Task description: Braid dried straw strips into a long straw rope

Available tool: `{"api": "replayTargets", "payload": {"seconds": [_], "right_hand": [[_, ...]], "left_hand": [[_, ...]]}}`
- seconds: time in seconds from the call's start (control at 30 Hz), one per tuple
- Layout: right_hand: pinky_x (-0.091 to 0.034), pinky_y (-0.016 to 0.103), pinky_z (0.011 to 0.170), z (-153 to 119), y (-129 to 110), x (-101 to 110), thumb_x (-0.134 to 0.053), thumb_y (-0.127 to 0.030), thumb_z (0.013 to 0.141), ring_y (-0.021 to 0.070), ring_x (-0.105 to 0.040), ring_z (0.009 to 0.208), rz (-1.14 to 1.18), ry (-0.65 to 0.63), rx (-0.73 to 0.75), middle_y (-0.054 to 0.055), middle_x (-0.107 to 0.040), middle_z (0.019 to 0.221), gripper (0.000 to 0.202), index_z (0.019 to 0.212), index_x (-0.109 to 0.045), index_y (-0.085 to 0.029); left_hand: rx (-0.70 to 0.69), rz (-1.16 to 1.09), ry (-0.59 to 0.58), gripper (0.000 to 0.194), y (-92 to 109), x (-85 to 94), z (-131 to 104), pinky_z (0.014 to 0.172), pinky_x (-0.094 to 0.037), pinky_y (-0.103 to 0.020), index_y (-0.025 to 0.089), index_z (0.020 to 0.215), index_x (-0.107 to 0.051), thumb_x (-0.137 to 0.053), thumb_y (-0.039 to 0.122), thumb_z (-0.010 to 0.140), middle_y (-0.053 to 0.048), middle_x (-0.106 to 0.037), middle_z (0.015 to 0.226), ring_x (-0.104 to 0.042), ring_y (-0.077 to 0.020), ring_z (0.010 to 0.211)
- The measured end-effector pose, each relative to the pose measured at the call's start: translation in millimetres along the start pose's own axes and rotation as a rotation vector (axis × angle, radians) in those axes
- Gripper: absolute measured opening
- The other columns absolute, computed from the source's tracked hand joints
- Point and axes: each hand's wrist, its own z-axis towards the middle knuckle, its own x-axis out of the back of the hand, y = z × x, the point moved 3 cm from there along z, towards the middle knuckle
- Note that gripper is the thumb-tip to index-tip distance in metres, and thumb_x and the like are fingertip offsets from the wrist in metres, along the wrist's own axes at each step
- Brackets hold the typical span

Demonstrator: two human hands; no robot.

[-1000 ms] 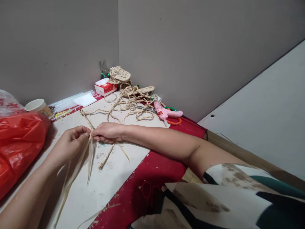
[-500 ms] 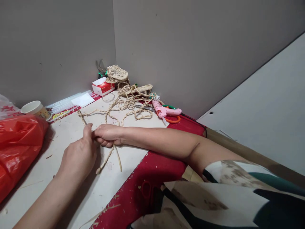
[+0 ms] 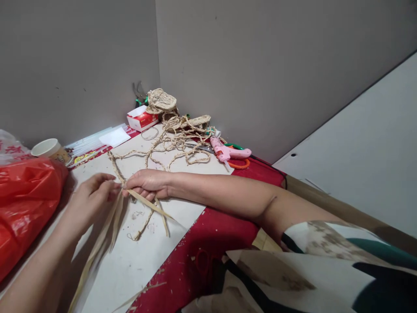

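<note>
My right hand [image 3: 148,182] is closed in a pinch on the working end of a straw braid [image 3: 115,167], which runs up and away over the white board. One flat straw strand [image 3: 151,204] crosses over its fingers toward the lower right. My left hand [image 3: 89,198] is just to the left, thumb and fingertips pinched at the straw where the strands part. Two more loose strands [image 3: 106,230] hang from there toward the bottom left. Below my right hand, a thin braided tail [image 3: 143,227] lies on the board. The fingertips partly hide the crossing.
Heaped braided cord [image 3: 177,126] lies at the back beside a red-and-white box [image 3: 142,119] and pliers [image 3: 140,93]. A pink glue gun [image 3: 228,152] is to its right. A paper cup [image 3: 50,150] and red plastic bag [image 3: 29,208] stand left. White board [image 3: 130,274] covers red cloth.
My left hand has drawn slightly left and turned, its thumb no longer raised. Long loose strands now show below it, and one strand now lies across my right fingers.
</note>
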Motion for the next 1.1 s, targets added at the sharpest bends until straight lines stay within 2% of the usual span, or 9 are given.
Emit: {"api": "replayTargets", "payload": {"seconds": [0.07, 0.17, 0.23, 0.3, 0.53, 0.63, 0.83, 0.97, 1.1], "right_hand": [[-0.013, 0.010, 0.028, 0, -1, 2, -0.043, -0.017, 0.082, 0.0010, -0.015, 0.032, -0.031, -0.016, 0.011, -0.011, -0.027, 0.044, 0.015, 0.071, -0.052, -0.010], [-0.012, 0.011, 0.028, 0, -1, 6, -0.044, -0.017, 0.080, 0.0015, -0.015, 0.032, -0.096, -0.026, -0.001, -0.011, -0.025, 0.043, 0.015, 0.069, -0.052, -0.011], [-0.013, 0.011, 0.028, -1, -3, 8, -0.045, -0.018, 0.080, 0.0017, -0.014, 0.032, -0.146, -0.025, -0.016, -0.012, -0.024, 0.042, 0.013, 0.069, -0.051, -0.012], [-0.014, 0.011, 0.029, -3, -5, 9, -0.046, -0.019, 0.080, 0.0018, -0.014, 0.033, -0.204, -0.024, -0.030, -0.011, -0.024, 0.042, 0.013, 0.068, -0.050, -0.013], [-0.013, 0.016, 0.032, -5, -6, 15, -0.044, -0.021, 0.081, 0.0030, -0.017, 0.033, -0.459, -0.015, 0.005, -0.010, -0.024, 0.040, 0.017, 0.067, -0.049, -0.014], [-0.014, 0.018, 0.034, -6, -8, 18, -0.045, -0.023, 0.081, 0.0039, -0.020, 0.035, -0.652, 0.061, 0.084, -0.009, -0.028, 0.041, 0.018, 0.067, -0.052, -0.013], [-0.027, 0.019, 0.044, -11, -18, 12, -0.043, -0.022, 0.079, 0.0058, -0.034, 0.044, -0.999, 0.158, 0.186, -0.005, -0.042, 0.049, 0.021, 0.069, -0.059, -0.013], [-0.032, 0.019, 0.053, -12, -21, 6, -0.043, -0.018, 0.080, 0.0078, -0.043, 0.054, -1.137, 0.209, 0.191, -0.001, -0.051, 0.057, 0.022, 0.071, -0.062, -0.010], [-0.031, 0.021, 0.056, -15, -24, 3, -0.043, -0.021, 0.082, 0.0104, -0.044, 0.060, -1.315, 0.221, 0.203, 0.002, -0.055, 0.065, 0.023, 0.075, -0.062, -0.010]], "left_hand": [[0.131, -0.193, -0.233, 0.013, -8, -10.1, 4, 0.061, -0.044, -0.027, 0.017, 0.076, -0.059, -0.058, 0.030, 0.071, -0.004, -0.061, 0.069, -0.055, -0.0174, 0.063], [0.214, -0.349, -0.398, 0.019, -11, -21.4, 1, 0.045, -0.039, -0.022, 0.015, 0.066, -0.056, -0.058, 0.033, 0.072, 0.000, -0.050, 0.058, -0.042, -0.0095, 0.046], [0.234, -0.327, -0.378, 0.019, -12, -22.1, -1, 0.037, -0.024, -0.016, 0.015, 0.067, -0.057, -0.063, 0.033, 0.069, 0.004, -0.040, 0.053, -0.029, -0.0049, 0.040], [0.219, -0.272, -0.346, 0.022, -12, -20.6, 0, 0.036, -0.014, -0.014, 0.014, 0.071, -0.060, -0.067, 0.035, 0.067, 0.005, -0.036, 0.051, -0.023, -0.0034, 0.040], [0.082, -0.109, -0.293, 0.030, -23, -20.3, 9, 0.038, -0.014, -0.015, 0.014, 0.071, -0.062, -0.063, 0.043, 0.071, 0.007, -0.031, 0.046, -0.021, -0.0043, 0.040], [0.119, -0.136, -0.298, 0.027, -28, -21.7, 10, 0.038, -0.013, -0.015, 0.015, 0.072, -0.060, -0.062, 0.041, 0.072, 0.008, -0.031, 0.048, -0.021, -0.0040, 0.040], [0.212, -0.245, -0.332, 0.029, -24, -25.9, 7, 0.036, -0.010, -0.015, 0.016, 0.063, -0.053, -0.065, 0.041, 0.069, 0.009, -0.026, 0.048, -0.016, -0.0031, 0.038], [0.192, -0.271, -0.314, 0.028, -23, -28.5, 6, 0.036, -0.011, -0.014, 0.016, 0.064, -0.053, -0.065, 0.040, 0.069, 0.010, -0.025, 0.048, -0.015, -0.0027, 0.039], [0.135, -0.255, -0.265, 0.028, -29, -29.1, 8, 0.037, -0.012, -0.016, 0.016, 0.066, -0.053, -0.064, 0.041, 0.072, 0.009, -0.030, 0.047, -0.018, -0.0036, 0.039]]}}
